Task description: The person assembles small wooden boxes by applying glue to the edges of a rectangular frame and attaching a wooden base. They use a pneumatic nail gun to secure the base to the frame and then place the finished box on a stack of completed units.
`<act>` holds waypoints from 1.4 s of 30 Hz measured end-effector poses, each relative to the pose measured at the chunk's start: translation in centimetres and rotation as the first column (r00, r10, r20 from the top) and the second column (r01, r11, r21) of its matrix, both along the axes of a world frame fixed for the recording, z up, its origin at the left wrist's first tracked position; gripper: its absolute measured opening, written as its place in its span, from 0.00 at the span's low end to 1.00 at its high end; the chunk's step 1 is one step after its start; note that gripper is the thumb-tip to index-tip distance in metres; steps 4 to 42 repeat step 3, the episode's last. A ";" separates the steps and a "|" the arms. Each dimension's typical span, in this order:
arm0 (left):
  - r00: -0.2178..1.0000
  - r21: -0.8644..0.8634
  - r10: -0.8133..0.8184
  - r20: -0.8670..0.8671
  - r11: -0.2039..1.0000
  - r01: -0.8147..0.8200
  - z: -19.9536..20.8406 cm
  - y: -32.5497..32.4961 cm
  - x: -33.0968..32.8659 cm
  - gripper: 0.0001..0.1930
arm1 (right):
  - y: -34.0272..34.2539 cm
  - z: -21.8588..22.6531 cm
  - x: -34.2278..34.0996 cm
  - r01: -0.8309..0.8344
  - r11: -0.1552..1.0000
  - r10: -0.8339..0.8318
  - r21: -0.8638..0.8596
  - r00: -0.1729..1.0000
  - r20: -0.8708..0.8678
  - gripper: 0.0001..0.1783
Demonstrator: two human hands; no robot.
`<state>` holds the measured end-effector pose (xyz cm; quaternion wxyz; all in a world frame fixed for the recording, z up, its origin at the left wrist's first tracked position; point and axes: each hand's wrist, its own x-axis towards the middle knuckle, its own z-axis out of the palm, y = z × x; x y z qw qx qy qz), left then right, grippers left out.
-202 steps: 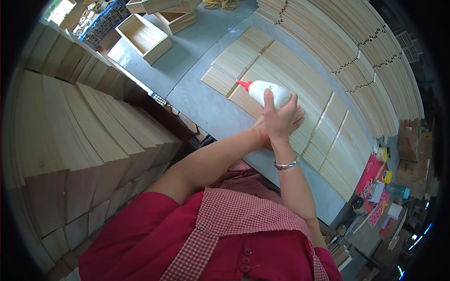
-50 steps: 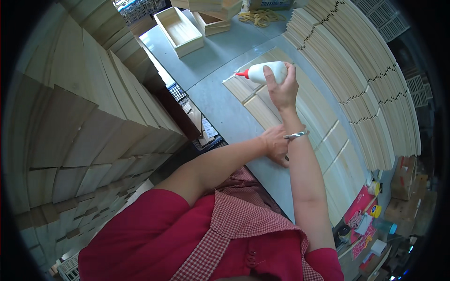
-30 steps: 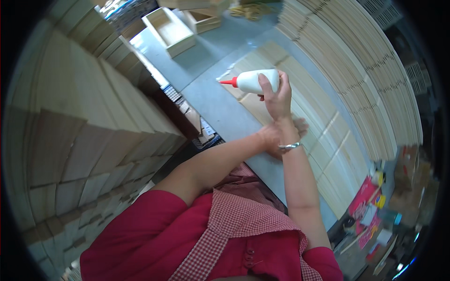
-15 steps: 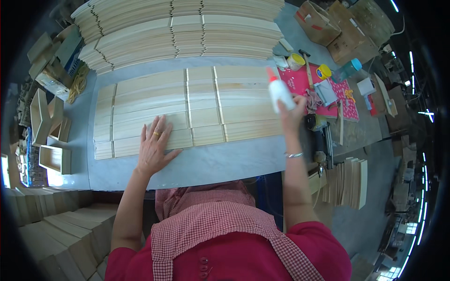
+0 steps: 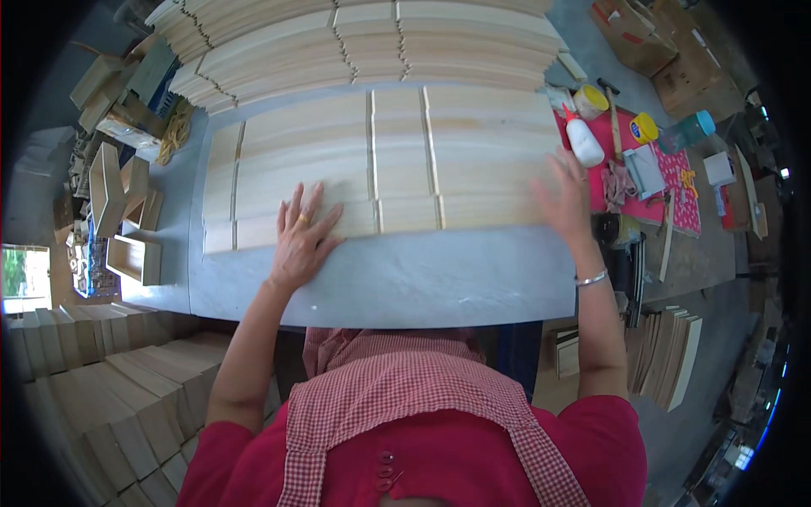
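Observation:
Grooved light-wood boards (image 5: 304, 160) lie side by side on the grey-blue tabletop in front of me. My left hand (image 5: 302, 241), with a ring on it, rests on their near edge, fingers spread. At their right end is my right hand (image 5: 564, 198), a little smeared by motion, its fingers apart and nothing in them. Just beyond it a white squeeze bottle (image 5: 585, 144) with a red nozzle leans or lies at the edge of a red patterned cloth (image 5: 676, 173); which of the two I cannot tell.
Tall stacks of grooved boards (image 5: 363, 46) stand behind. A hammer (image 5: 613, 118), yellow-lidded tubs (image 5: 644, 128), a teal-capped bottle (image 5: 688, 131) and a rag (image 5: 619, 186) are at the right. Small wooden boxes (image 5: 135, 258) sit at the left. Wood pieces (image 5: 110, 406) are piled at lower left.
My right hand has let go of the squeeze bottle, which is now by the red cloth. The view has shifted, and my left hand stays on the boards.

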<state>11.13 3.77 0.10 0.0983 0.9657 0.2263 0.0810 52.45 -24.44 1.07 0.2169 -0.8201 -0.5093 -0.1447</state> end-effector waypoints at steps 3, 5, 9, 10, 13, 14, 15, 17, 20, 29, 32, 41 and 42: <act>0.999 0.011 -0.052 0.011 0.999 0.052 -0.3 2.0 1.8 0.28 | -1.2 -0.2 -4.6 -0.115 0.978 0.093 -0.171 0.986 -0.135 0.36; 0.999 0.011 -0.052 0.011 0.999 0.052 -0.3 2.0 1.8 0.28 | -1.2 -0.2 -4.6 -0.115 0.978 0.093 -0.171 0.986 -0.135 0.36; 0.999 0.011 -0.052 0.011 0.999 0.052 -0.3 2.0 1.8 0.28 | -1.2 -0.2 -4.6 -0.115 0.978 0.093 -0.171 0.986 -0.135 0.36; 0.999 0.011 -0.052 0.011 0.999 0.052 -0.3 2.0 1.8 0.28 | -1.2 -0.2 -4.6 -0.115 0.978 0.093 -0.171 0.986 -0.135 0.36; 0.999 0.011 -0.052 0.011 0.999 0.052 -0.3 2.0 1.8 0.28 | -1.2 -0.2 -4.6 -0.115 0.978 0.093 -0.171 0.986 -0.135 0.36; 0.999 0.011 -0.052 0.011 0.999 0.052 -0.3 2.0 1.8 0.28 | -1.2 -0.2 -4.6 -0.115 0.978 0.093 -0.171 0.986 -0.135 0.36; 0.999 0.011 -0.052 0.011 0.999 0.052 -0.3 2.0 1.8 0.28 | -1.2 -0.2 -4.6 -0.115 0.978 0.093 -0.171 0.986 -0.135 0.36; 0.999 0.011 -0.052 0.011 0.999 0.052 -0.3 2.0 1.8 0.28 | -1.2 -0.2 -4.6 -0.115 0.978 0.093 -0.171 0.986 -0.135 0.36; 0.999 0.011 -0.052 0.011 0.999 0.052 -0.3 2.0 1.8 0.28 | -1.2 -0.2 -4.6 -0.115 0.978 0.093 -0.171 0.986 -0.135 0.36; 0.999 0.011 -0.052 0.011 0.999 0.052 -0.3 2.0 1.8 0.28 | -1.2 -0.2 -4.6 -0.115 0.978 0.093 -0.171 0.986 -0.135 0.36; 0.999 0.011 -0.052 0.011 0.999 0.052 -0.3 2.0 1.8 0.28 | -1.2 -0.2 -4.6 -0.115 0.978 0.093 -0.171 0.986 -0.135 0.36; 0.999 0.011 -0.052 0.011 0.999 0.052 -0.3 2.0 1.8 0.28 | -1.2 -0.2 -4.6 -0.115 0.978 0.093 -0.171 0.986 -0.135 0.36; 0.999 0.011 -0.052 0.011 0.999 0.052 -0.3 2.0 1.8 0.28 | -1.2 -0.2 -4.6 -0.115 0.978 0.093 -0.171 0.986 -0.135 0.36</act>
